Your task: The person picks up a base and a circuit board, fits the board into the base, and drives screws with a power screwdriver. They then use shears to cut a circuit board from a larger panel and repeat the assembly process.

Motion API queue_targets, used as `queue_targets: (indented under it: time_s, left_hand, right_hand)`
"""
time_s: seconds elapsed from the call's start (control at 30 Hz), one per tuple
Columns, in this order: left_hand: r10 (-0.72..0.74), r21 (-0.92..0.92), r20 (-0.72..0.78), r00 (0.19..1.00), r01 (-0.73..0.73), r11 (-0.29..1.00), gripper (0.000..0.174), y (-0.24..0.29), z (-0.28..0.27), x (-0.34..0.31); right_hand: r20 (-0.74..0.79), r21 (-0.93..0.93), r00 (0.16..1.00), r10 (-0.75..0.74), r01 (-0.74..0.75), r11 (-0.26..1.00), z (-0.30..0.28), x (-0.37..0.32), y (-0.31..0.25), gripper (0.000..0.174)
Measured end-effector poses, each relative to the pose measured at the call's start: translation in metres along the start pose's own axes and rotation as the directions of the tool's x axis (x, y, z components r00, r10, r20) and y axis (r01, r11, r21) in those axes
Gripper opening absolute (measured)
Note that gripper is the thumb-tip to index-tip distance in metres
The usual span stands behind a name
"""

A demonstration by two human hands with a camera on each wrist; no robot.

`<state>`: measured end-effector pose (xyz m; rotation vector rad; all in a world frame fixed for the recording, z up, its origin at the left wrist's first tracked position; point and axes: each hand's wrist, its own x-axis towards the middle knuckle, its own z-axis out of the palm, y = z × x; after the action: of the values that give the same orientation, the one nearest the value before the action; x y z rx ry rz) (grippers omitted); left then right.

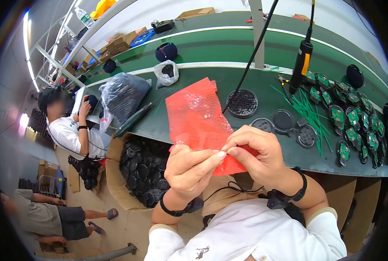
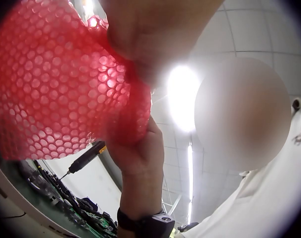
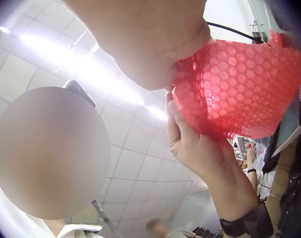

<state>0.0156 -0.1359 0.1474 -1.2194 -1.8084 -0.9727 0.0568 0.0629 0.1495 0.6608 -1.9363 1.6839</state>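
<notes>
Pinching the near edge of the red bubble wrap (image 1: 194,111), my left hand (image 1: 187,172) and right hand (image 1: 261,154) meet fingertip to fingertip. The gap between them is narrow, and my fingers hide whatever fold or seam lies there, so I can't tell whether it is one layer or two. The wrap is in front of me at the near side of the surface (image 1: 309,162), its far end reaching out over it.

The grip looks like the weak point: only fingertips hold a slick, thin film, so pulling my hands apart unevenly could let one side slip or split the edge. If I swung the loose end to my right, it could drag the black round parts (image 1: 283,121) or scatter the green strips (image 1: 311,117). The black cable (image 1: 248,65) slants down just behind the wrap and might snag it. An open carton (image 1: 115,174) of dark round pieces sits below to my left, where a dropped wrap could land.

Farther out are a mesh disc (image 1: 242,103), a hanging power driver (image 1: 300,67), a heap of circuit boards (image 1: 353,119) and a filled plastic bag (image 1: 124,95). Beyond my left side, a person in a white shirt (image 1: 70,137) sits with raised hands.
</notes>
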Motion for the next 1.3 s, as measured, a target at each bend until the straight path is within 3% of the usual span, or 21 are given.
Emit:
queue_targets:
  time_s: [0.23,0.3,0.33,0.4,0.43,0.5,0.57,0.63,0.7,0.73,0.77,0.83,0.9,0.97,1.03,1.1,1.13,1.17,1.23,1.27,1.3]
  left_hand:
    - [-0.028,-0.001,0.027,0.999,0.028,1.0,0.032,-0.002,0.015,-0.007]
    - [-0.102,-0.057,0.039,0.994,0.104,0.993,0.025,-0.005,0.022,-0.016]
    - [-0.095,-0.076,0.032,0.995,0.097,0.992,0.025,-0.009,0.023,-0.025]
    - [-0.265,-0.164,0.06,0.962,0.271,0.948,0.021,-0.017,0.025,-0.048]
    - [-0.268,-0.177,0.053,0.962,0.273,0.946,0.021,-0.019,0.026,-0.056]
    - [-0.506,-0.314,0.133,0.852,0.521,0.794,0.021,-0.018,0.028,-0.07]
    - [-0.502,-0.319,0.159,0.85,0.525,0.789,0.02,-0.019,0.032,-0.073]
    - [-0.55,-0.405,0.218,0.806,0.587,0.701,0.019,-0.017,0.037,-0.071]
    - [-0.587,-0.433,0.241,0.773,0.627,0.648,0.017,-0.013,0.037,-0.068]
    - [-0.595,-0.468,0.263,0.759,0.64,0.609,0.018,-0.013,0.039,-0.068]
    - [-0.605,-0.497,0.284,0.744,0.654,0.571,0.019,-0.014,0.038,-0.069]
    - [-0.66,-0.51,0.308,0.685,0.704,0.494,0.016,-0.015,0.034,-0.072]
    - [-0.701,-0.55,0.27,0.66,0.703,0.45,0.017,-0.015,0.032,-0.072]
    - [-0.696,-0.552,0.243,0.676,0.686,0.473,0.019,-0.014,0.031,-0.07]
    - [-0.709,-0.604,0.193,0.678,0.652,0.459,0.018,-0.015,0.029,-0.072]
    - [-0.612,-0.445,0.178,0.771,0.617,0.649,0.015,-0.013,0.022,-0.064]
    - [-0.542,-0.417,0.094,0.835,0.527,0.74,0.02,-0.012,0.023,-0.058]
    - [-0.547,-0.419,0.095,0.831,0.532,0.736,0.02,-0.01,0.02,-0.055]
    - [-0.262,-0.111,0.042,0.964,0.265,0.958,0.029,-0.007,0.018,-0.052]
    - [-0.162,-0.041,-0.007,0.987,0.161,0.986,0.044,-0.009,0.025,-0.059]
    - [-0.168,-0.057,-0.008,0.986,0.167,0.984,0.044,-0.005,0.027,-0.057]
  right_hand:
    - [-0.03,-0.022,0.99,0.139,-0.139,0.99,-0.004,-0.018,0.009,0.005]
    - [-0.114,-0.228,0.993,0.03,-0.056,0.972,-0.016,-0.03,0.011,0.005]
    - [-0.188,-0.316,0.982,0.033,-0.092,0.944,-0.03,-0.037,0.009,0.005]
    - [-0.4,-0.397,0.912,0.089,-0.26,0.88,-0.072,-0.054,0.007,0.006]
    - [-0.53,-0.38,0.836,0.141,-0.382,0.843,-0.097,-0.057,0.013,0.006]
    - [-0.62,-0.565,0.774,0.132,-0.557,0.608,-0.153,-0.037,0.038,0.006]
    - [-0.502,-0.716,0.831,0.241,-0.556,0.423,-0.209,-0.021,0.095,0.011]
    - [-0.305,-0.888,0.89,0.34,-0.395,0.237,-0.232,-0.005,0.144,0.027]
    - [-0.339,-0.922,0.835,0.433,-0.386,0.023,-0.224,0.014,0.167,0.049]
    - [-0.298,-0.914,0.819,0.49,-0.393,0.101,-0.239,0.012,0.197,0.065]
    - [-0.225,-0.923,0.828,0.514,-0.349,0.159,-0.235,0.019,0.191,0.066]
    - [-0.119,-0.993,0.92,0.374,-0.101,-0.069,-0.237,0.024,0.226,0.045]
    - [-0.165,-0.984,0.845,0.509,-0.109,-0.138,-0.22,0.04,0.207,0.035]
    - [-0.211,-0.978,0.853,0.477,-0.187,-0.097,-0.228,0.036,0.218,0.028]
    - [-0.23,-0.967,0.949,0.215,-0.248,0.061,-0.256,0.026,0.246,0.028]
    - [-0.316,-0.948,0.948,-0.026,-0.317,-0.043,-0.295,0.029,0.253,0.025]
    - [-0.584,-0.701,0.81,0.058,-0.539,0.467,-0.296,0.028,0.23,0.029]
    - [-0.726,-0.191,0.629,0.278,-0.573,0.797,-0.296,0.023,0.193,0.035]
    - [-0.794,-0.382,0.608,0.002,-0.502,0.776,-0.296,0.005,0.131,0.042]
    - [-0.766,-0.352,0.643,0.025,-0.451,0.82,-0.29,-0.013,0.095,0.043]
    - [-0.735,-0.317,0.677,0.043,-0.4,0.86,-0.28,-0.032,0.059,0.045]
